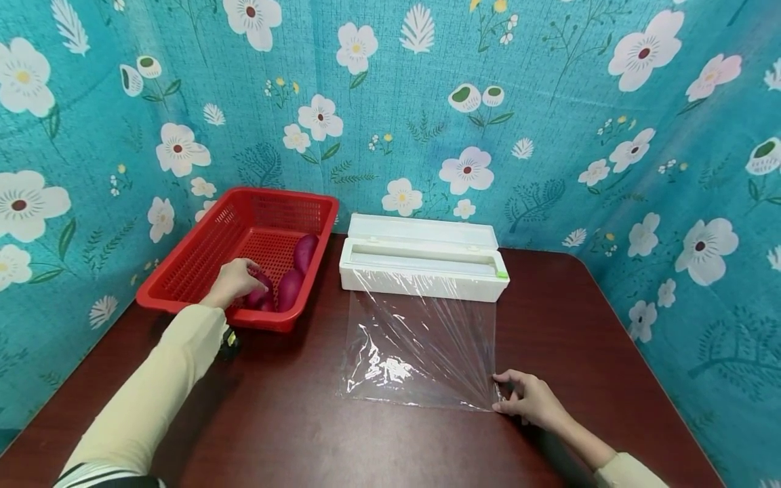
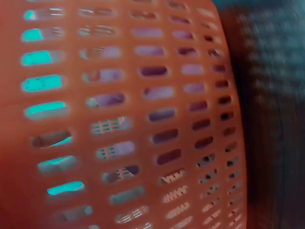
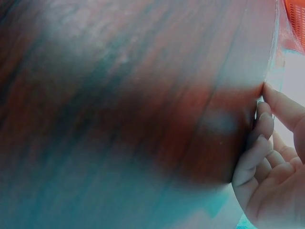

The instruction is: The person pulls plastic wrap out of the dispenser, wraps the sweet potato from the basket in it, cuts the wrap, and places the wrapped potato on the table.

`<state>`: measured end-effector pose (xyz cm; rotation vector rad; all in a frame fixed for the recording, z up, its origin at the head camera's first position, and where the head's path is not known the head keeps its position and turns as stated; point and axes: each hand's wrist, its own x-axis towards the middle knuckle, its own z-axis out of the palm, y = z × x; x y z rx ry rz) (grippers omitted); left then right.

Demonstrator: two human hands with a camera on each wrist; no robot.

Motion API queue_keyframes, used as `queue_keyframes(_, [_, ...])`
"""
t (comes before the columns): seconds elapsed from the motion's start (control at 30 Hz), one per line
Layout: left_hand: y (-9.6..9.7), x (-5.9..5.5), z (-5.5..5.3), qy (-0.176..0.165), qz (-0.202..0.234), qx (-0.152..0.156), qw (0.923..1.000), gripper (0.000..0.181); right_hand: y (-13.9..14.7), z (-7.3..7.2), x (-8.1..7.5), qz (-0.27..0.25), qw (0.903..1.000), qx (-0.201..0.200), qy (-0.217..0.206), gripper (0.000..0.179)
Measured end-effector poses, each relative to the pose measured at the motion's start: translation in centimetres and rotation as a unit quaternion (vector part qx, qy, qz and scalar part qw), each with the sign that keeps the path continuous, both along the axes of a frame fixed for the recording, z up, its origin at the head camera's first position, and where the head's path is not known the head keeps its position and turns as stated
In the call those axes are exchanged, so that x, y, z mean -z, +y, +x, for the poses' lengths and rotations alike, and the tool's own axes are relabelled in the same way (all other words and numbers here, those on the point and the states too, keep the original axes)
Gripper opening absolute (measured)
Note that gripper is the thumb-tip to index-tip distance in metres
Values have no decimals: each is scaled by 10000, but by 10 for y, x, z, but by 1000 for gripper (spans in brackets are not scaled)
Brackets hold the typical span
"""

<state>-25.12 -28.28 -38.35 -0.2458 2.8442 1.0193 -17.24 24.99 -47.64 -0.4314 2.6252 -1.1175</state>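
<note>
My left hand (image 1: 234, 281) reaches over the near rim of a red plastic basket (image 1: 161, 288). Its fingers grip a smooth, oblong purple vegetable (image 1: 261, 298), much like a sweet potato. Two more purple vegetables (image 1: 305, 253) lie along the basket's right side. In the left wrist view, purple shows through the slots of the basket wall (image 2: 128, 119). My right hand (image 1: 532, 401) pinches the near right corner of a sheet of plastic wrap (image 1: 421, 352) between thumb and fingers. The sheet runs out of a white wrap dispenser (image 1: 421, 283); in the right wrist view, the fingers (image 3: 283, 102) hold its edge.
The dispenser's lid (image 1: 421, 230) stands raised, and a small green piece (image 1: 502, 274) sits at its right end. Dark reddish-brown wood forms the table (image 1: 293, 427). A teal flowered cloth (image 1: 390, 102) hangs behind and along both sides.
</note>
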Motion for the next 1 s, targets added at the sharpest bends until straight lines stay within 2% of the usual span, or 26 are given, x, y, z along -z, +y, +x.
queue_keyframes(0.1, [0, 3, -2, 13, -255, -12, 9997, 59, 0, 0, 0, 26, 10000, -14, 17, 52])
queue_keyframes(0.3, [1, 7, -3, -237, -227, -104, 9994, 60, 0, 1, 0, 80, 9999, 6, 72, 51])
queue_keyframes(0.57, [0, 12, -5, -166, -449, -76, 9988, 57, -1, 1, -2, 4, 9999, 85, -58, 52])
queue_keyframes(0.83, [2, 13, -7, -313, -470, -144, 9983, 62, -1, 1, -3, -69, 9999, 83, -63, 51])
queue_keyframes(1.0, [2, 13, -6, -326, -270, -170, 9990, 62, 0, 2, -2, -37, 9999, 135, -67, 51])
